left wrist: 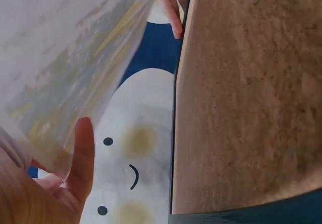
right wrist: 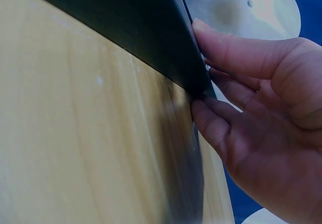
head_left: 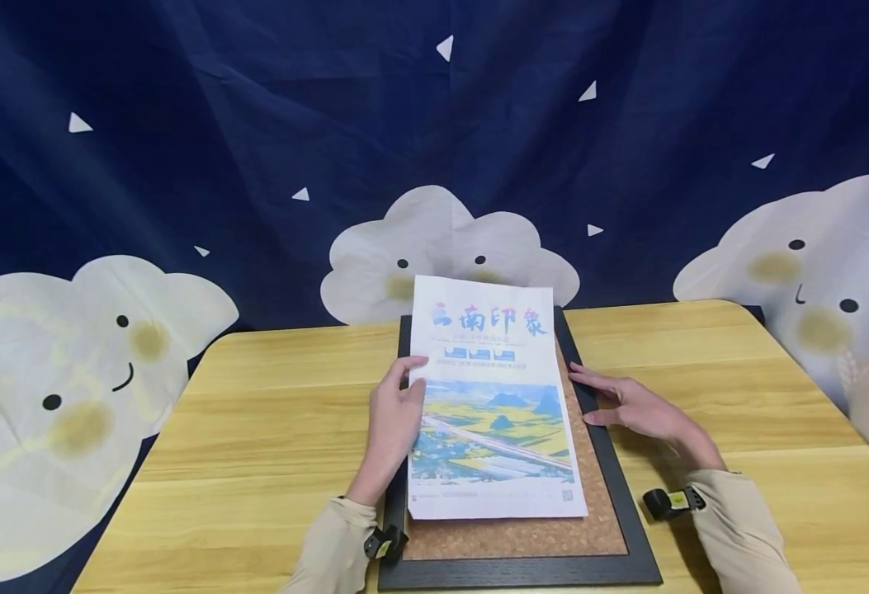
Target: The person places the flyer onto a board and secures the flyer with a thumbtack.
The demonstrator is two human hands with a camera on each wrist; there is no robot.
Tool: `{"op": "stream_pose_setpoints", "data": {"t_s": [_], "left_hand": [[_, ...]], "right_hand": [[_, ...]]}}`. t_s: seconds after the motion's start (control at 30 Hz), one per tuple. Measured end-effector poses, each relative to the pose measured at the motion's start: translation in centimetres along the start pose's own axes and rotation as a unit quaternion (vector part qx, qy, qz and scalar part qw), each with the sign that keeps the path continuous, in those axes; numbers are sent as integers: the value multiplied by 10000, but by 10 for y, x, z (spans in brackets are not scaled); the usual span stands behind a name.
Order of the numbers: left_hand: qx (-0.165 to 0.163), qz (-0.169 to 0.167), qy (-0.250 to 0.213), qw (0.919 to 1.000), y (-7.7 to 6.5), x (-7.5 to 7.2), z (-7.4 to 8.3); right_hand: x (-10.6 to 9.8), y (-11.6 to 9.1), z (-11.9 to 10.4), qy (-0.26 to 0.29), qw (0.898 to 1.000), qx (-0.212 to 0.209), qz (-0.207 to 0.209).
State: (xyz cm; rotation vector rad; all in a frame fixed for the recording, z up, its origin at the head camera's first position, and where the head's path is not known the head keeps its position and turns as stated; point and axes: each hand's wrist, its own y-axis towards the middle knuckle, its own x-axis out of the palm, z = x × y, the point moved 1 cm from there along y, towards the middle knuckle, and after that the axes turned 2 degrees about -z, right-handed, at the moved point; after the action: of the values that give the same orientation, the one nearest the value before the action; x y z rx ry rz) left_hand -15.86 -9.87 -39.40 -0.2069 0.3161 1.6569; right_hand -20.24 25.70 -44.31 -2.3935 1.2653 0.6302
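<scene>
A printed poster (head_left: 489, 429), with blue and purple Chinese characters above a colorful landscape, lies over a cork board (head_left: 605, 528) with a black frame. Its top edge reaches past the board's far end. My left hand (head_left: 397, 412) pinches the poster's left edge between thumb and fingers; in the left wrist view the poster (left wrist: 60, 73) is raised off the cork (left wrist: 246, 98). At the board's right rail, my right hand (head_left: 638, 406) grips the black edge, thumb and fingertips against it. The right wrist view shows fingertips at that frame edge (right wrist: 146, 27), close to the tabletop.
The board rests on a wooden table (head_left: 271, 429) with light grain. Behind the table hangs a dark blue cloth (head_left: 375, 107) printed with smiling clouds and white triangles. A small black device is strapped to each wrist.
</scene>
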Motion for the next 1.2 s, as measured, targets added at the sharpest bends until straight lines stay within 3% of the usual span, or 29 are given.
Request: {"op": "stream_pose_setpoints", "data": {"t_s": [0.23, 0.37, 0.53, 0.7, 0.97, 1.2], "left_hand": [[31, -544, 585, 9968, 2, 3, -9], [74, -967, 1039, 9898, 3, 4, -14], [212, -1416, 1940, 9705, 2, 4, -18], [251, -1620, 2687, 9492, 2, 4, -19], [286, -1981, 3046, 9312, 3, 1, -20], [348, -2075, 2907, 9334, 3, 2, -21]], "right_hand": [[0, 0, -2, -130, 9999, 5, 17], [0, 1, -1, -135, 9999, -96, -19], [0, 0, -1, -121, 9997, -182, -56], [-1, 0, -1, -227, 9997, -103, -17], [0, 0, 0, -32, 9998, -171, -55], [0, 0, -1, -67, 9999, -148, -44]]}}
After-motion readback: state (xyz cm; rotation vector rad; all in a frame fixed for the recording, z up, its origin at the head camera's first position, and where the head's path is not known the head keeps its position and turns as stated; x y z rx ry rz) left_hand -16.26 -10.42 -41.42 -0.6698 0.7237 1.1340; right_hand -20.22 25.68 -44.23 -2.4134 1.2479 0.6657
